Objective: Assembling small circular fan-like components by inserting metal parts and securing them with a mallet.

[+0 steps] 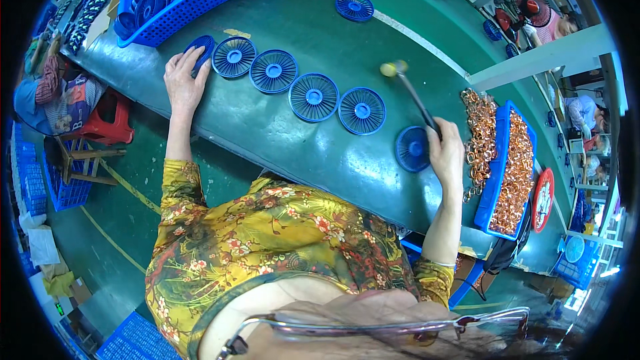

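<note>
My left hand (181,83) is closed on the edge of a blue fan grille (202,45), tilted at the left end of a row of grilles. My right hand (448,150) grips the dark handle of a mallet (416,98). The mallet's yellow head points away to the far left, above the table. A separate blue disc-shaped grille (412,149) lies beside my right hand, partly behind it. Between my hands, several round blue grilles with radial ribs (314,97) lie flat in a slanting row on the green table (280,137).
A blue perforated crate (193,13) heaped with grilles stands at the far left. Another grille (355,7) lies near the far edge. On the right, copper-coloured rings (478,130) are piled beside a blue tray (492,190) full of them. A red stool (113,120) stands left; other people sit nearby.
</note>
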A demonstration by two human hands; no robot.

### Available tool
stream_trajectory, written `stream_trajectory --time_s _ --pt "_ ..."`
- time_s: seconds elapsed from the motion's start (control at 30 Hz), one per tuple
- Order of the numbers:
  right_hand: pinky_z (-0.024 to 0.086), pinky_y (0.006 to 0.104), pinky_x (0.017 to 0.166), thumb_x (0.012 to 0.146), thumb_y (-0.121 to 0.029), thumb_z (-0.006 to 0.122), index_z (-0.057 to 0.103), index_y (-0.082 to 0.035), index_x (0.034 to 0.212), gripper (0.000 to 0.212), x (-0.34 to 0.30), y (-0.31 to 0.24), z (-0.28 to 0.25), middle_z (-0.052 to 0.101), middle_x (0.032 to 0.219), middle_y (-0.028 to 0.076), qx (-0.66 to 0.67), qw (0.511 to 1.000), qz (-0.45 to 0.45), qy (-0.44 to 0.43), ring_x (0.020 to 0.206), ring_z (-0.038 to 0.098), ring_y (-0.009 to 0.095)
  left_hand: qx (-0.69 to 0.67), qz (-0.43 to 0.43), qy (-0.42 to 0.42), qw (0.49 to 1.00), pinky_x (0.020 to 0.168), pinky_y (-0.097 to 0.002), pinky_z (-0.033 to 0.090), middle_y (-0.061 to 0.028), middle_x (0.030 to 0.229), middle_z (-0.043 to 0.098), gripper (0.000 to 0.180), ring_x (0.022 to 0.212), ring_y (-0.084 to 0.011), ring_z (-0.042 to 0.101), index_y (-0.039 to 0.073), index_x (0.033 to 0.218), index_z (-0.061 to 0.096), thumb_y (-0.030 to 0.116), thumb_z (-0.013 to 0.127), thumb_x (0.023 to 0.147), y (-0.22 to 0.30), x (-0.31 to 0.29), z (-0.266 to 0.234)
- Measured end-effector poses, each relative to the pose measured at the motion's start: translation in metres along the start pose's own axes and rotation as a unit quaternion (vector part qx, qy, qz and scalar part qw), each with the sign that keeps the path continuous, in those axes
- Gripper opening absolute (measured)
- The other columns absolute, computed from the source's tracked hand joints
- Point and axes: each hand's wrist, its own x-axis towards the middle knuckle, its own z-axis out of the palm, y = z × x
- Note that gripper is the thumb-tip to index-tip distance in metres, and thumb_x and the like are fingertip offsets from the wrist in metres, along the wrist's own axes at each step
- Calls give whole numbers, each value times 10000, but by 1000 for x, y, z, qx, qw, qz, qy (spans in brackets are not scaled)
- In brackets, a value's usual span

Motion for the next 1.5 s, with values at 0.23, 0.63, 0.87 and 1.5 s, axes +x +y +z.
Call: stream_trajectory --time_s 0.23,0.63,0.87,1.5 --pt "491 466 794 898 -227 528 588 -62 1130 291 107 -47 61 629 967 212 -25 994 -93 -43 920 615 384 -90 19 -15 996 1084 -448 306 -101 1302 557 504 1259 -360 424 167 1218 607 70 600 724 0 1 -5" --pt "391 186 495 958 -151 497 479 -94 1348 395 -10 -24 -14 622 798 12 291 939 182 -27 579 478 33 -351 237 -141 895 1048 -426 353 -143 1284 557 413 1251 -322 469 64 1141 622 155 726 751 157 -18 -27" --pt "364 179 477 981 -141 476 423 -103 1397 421 -144 -31 -31 604 785 12 315 906 278 44 569 448 27 -364 424 -269 784 1146 -490 177 -260 1436 323 916 1378 -390 249 22 1402 327 444 752 709 278 -46 5" --pt "505 268 707 940 -17 458 483 -9 1329 391 -190 -42 -30 647 1117 145 220 952 164 135 811 635 178 -367 383 -337 778 1134 -527 171 -199 1255 555 1145 1258 -327 458 33 1458 107 417 818 647 319 -53 32"
